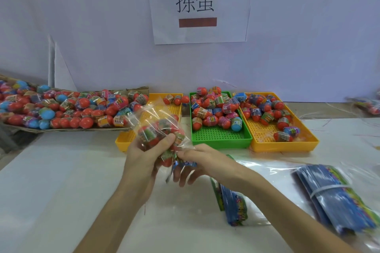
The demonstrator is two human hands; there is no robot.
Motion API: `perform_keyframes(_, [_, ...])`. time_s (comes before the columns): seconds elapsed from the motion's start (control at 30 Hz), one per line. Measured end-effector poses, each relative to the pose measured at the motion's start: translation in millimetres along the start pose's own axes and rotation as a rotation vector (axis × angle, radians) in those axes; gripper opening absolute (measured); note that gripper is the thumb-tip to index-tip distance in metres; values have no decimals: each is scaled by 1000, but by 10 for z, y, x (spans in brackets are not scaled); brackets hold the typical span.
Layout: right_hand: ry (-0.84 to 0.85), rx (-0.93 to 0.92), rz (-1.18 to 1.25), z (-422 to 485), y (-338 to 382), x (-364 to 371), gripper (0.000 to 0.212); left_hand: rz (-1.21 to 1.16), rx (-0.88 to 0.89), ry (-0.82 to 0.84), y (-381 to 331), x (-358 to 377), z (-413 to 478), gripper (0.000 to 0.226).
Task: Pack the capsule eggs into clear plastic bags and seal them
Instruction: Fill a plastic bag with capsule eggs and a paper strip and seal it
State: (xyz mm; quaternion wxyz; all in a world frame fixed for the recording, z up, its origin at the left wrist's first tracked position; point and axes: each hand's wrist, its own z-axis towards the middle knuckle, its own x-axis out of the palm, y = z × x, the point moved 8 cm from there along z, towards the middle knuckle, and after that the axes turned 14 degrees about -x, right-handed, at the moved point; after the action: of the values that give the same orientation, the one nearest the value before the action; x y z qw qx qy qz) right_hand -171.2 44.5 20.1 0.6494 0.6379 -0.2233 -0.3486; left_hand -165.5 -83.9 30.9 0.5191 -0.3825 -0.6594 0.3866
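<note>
White wall w/ a taped paper sign (197, 6) behind a pale tabletop (51, 191); take the green tray (222, 139) as your landmark. It's part-full of capsule eggs (213, 109). Orange trays sit touching it on both sides: the one left of it (123, 141) nearly bare, a few eggs at its far end; the one right of it (287, 146) holds a scatter. Further left of the green tray, a cardboard flat (67, 127) heaped w/ eggs. In front of it and to the right, banded stacks of printed header cards (337, 197), plus another stack (232, 205) nearer you.

Your left hand (144, 162) is held in front of the left orange tray, just left of the green one. Its grip is wrapped round the clear plastic bag (158, 129), thumb pressed over the eggs inside; several in there, exact count unclear thru the film. Your right hand (197, 162) pinches at the bag's lower end, where a blue printed card edge (185, 165) shows; blurred, so can't tell if it has film, card or both.

Judged step: closing the bag. To do it well:
- Keep the left grip snug so eggs stay bunched away from the mouth.
- Flatten the film at the mouth, no wrinkles, no egg caught in the seal line.
- Square the card to the bag edge before you fix it.
- Don't squeeze hard; capsules could pop open.
</note>
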Motion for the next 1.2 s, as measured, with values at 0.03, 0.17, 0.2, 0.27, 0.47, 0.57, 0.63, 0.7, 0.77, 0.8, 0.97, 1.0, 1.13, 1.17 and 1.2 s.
perform_keyframes(0.03, [-33, -4, -113, 3, 13, -73, 35, 26, 26, -33, -32, -43, 4, 57])
perform_keyframes(0.17, [-214, -127, -181, -11, 171, -318, 21, 57, 52, -53, -64, -121, 28, 47])
perform_keyframes(0.2, [-219, -167, -177, -8, 204, -324, 19, 43, 44, -44, -51, -115, 28, 48])
perform_keyframes(0.27, [-233, -218, -254, -5, 233, -348, 21, 13, 27, -32, -37, -106, 36, 54])
perform_keyframes(0.47, [-436, -291, -258, -75, 314, -609, 14, 4, -3, 58, -18, -59, 40, 54])
perform_keyframes(0.57, [-361, -348, -258, -53, 345, -444, 23, 214, -34, 142, 88, 104, -18, 67])
perform_keyframes(0.63, [-376, -423, -353, -64, 422, -385, 12, 354, -65, 156, 160, 161, -33, 75])
perform_keyframes(0.7, [-461, -445, -351, -93, 451, -470, 9, 409, -80, 145, 176, 164, -37, 77])
perform_keyframes(0.77, [-541, -406, -203, -128, 418, -592, 10, 393, -81, 141, 166, 153, -19, 61])
perform_keyframes(0.8, [-569, -389, -113, -145, 396, -638, 9, 364, -77, 145, 155, 156, -16, 49])
perform_keyframes(0.97, [-550, -356, 1, -140, 381, -640, 15, 352, -55, 100, 109, 141, -27, 50])
perform_keyframes(1.0, [-538, -353, 8, -133, 391, -637, 15, 363, -48, 106, 103, 154, -36, 48])
perform_keyframes(1.13, [-512, -342, -27, -122, 398, -626, 5, 319, -28, 107, 71, 158, -60, 43])
perform_keyframes(1.17, [-535, -356, -51, -137, 412, -634, 4, 299, -31, 104, 64, 151, -63, 39])
perform_keyframes(1.2, [-566, -372, -59, -152, 424, -650, 7, 276, -34, 109, 57, 149, -64, 34])
